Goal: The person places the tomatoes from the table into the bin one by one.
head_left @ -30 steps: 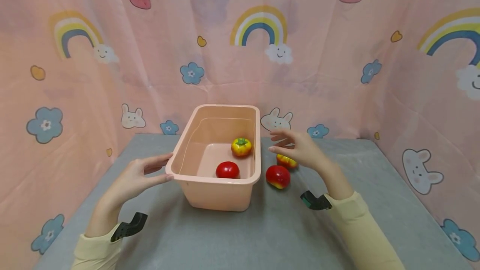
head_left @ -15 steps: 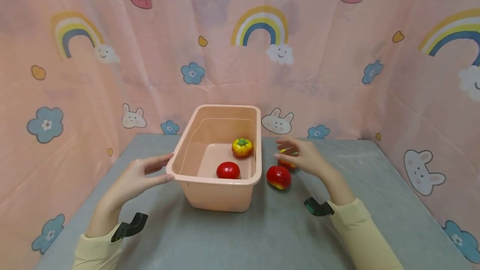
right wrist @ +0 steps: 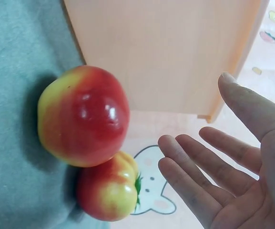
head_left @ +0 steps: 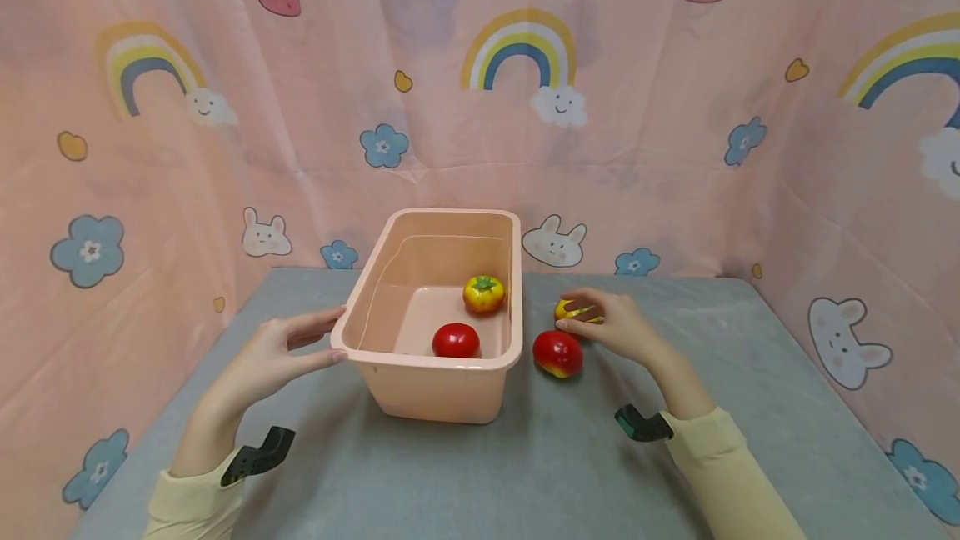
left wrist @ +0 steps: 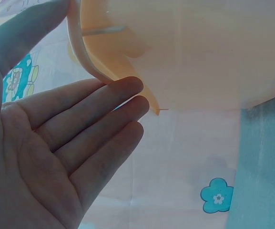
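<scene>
The left hand [head_left: 264, 359] is resting at the left front corner of the pink bin [head_left: 420, 390]. The fingers [left wrist: 99, 102] are lying straight and relaxed, the fingertips are touching the bin's rim, and the thumb is lying along the upper edge. The hand is gripping nothing.

The bin is standing on the grey table [head_left: 525, 473], near the middle, with its long axis running away from the person. Two fruits are lying inside it: a red tomato [head_left: 455, 341] near the front wall and a yellow fruit with a green stalk [head_left: 483, 293] farther back, against the right wall.

Just right of the bin, two more fruits are lying on the table. A red-and-yellow apple [head_left: 557, 353] is sitting close beside the bin's right wall, near the front corner. Behind it, a smaller yellow-and-red fruit [head_left: 567, 310] is lying touching or nearly touching the apple, as the right wrist view is showing [right wrist: 109, 191].

The right hand [head_left: 617, 324] is hovering over the smaller fruit, partly covering it in the head view. In the right wrist view the fingers [right wrist: 194, 162] are reaching out straight and spread, with a visible gap between them and both fruits. The hand is released and is holding nothing.

A pink printed curtain [head_left: 675, 148] is hanging behind and beside the table.
</scene>
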A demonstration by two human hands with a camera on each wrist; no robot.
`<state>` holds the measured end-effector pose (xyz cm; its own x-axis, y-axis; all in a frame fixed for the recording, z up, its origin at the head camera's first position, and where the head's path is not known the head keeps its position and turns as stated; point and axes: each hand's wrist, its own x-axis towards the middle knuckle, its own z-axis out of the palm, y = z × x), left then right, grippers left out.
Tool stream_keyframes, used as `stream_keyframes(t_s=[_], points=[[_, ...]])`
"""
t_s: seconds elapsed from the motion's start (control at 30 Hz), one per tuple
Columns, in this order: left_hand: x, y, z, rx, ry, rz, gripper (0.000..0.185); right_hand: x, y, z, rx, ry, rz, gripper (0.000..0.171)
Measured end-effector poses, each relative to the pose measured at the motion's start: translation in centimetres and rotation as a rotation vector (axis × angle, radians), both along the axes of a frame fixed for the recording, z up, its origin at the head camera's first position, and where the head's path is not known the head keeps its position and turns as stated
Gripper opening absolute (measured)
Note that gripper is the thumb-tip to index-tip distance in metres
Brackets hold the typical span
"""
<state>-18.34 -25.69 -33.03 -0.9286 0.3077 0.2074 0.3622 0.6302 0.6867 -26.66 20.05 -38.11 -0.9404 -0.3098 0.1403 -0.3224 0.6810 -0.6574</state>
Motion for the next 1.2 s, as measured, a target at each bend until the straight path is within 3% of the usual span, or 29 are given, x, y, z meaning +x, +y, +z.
stream_keyframes(t_s=[0.9,1.2], points=[[0.0,0.0,-0.1,0.005,0.004,0.006,0.057,0.3,1.6,-3.4,0.01,-0.044,-0.005,0.057],[0.0,0.0,-0.1,-0.005,0.0,0.003,0.058,0.2,1.2,-4.7,0.036,-0.1,0.006,0.059]])
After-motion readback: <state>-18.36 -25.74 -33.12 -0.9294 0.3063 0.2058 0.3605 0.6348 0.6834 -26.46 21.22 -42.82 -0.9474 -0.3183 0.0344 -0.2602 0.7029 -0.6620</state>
